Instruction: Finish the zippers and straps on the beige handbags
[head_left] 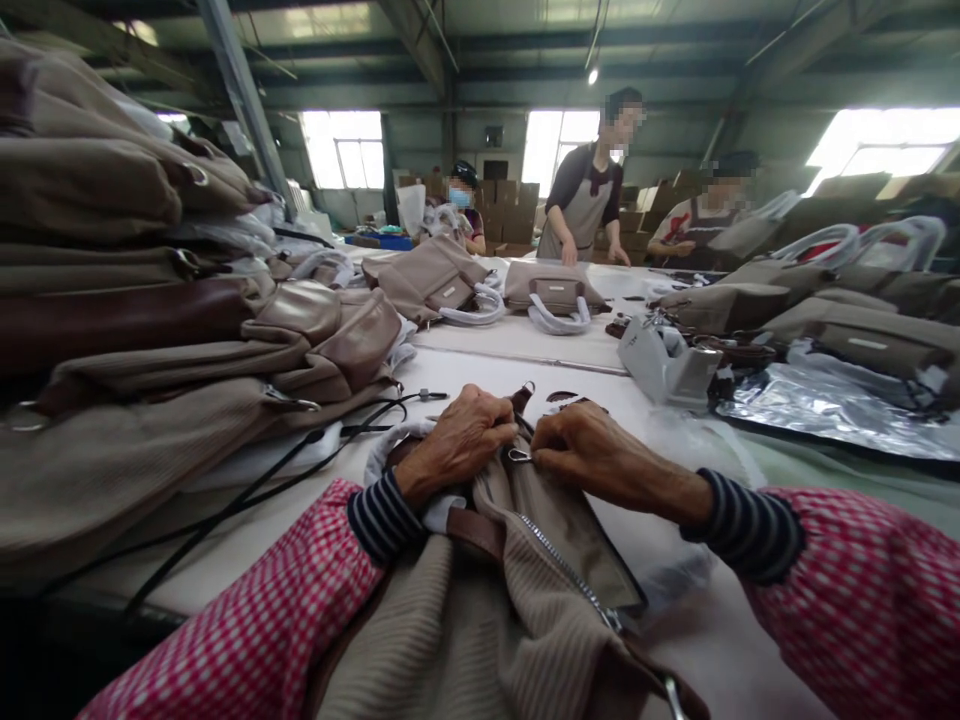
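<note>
A beige ribbed-fabric handbag (480, 610) with brown leather trim and an open metal zipper lies in front of me on the white table (517, 340). My left hand (457, 440) is closed around the bag's top edge near a brown strap. My right hand (585, 450) pinches the small metal zipper pull (519, 456) at the end of the zip. Both hands nearly touch each other over the bag's far end. A white wrapped handle (382, 450) curves out under my left hand.
A tall pile of beige and brown bags (150, 330) rises on the left, with black cords trailing beside it. More bags (555, 290), a tape dispenser (667, 365) and silver foil (832, 410) lie farther back. Three people work at the table's far end, cardboard boxes behind them.
</note>
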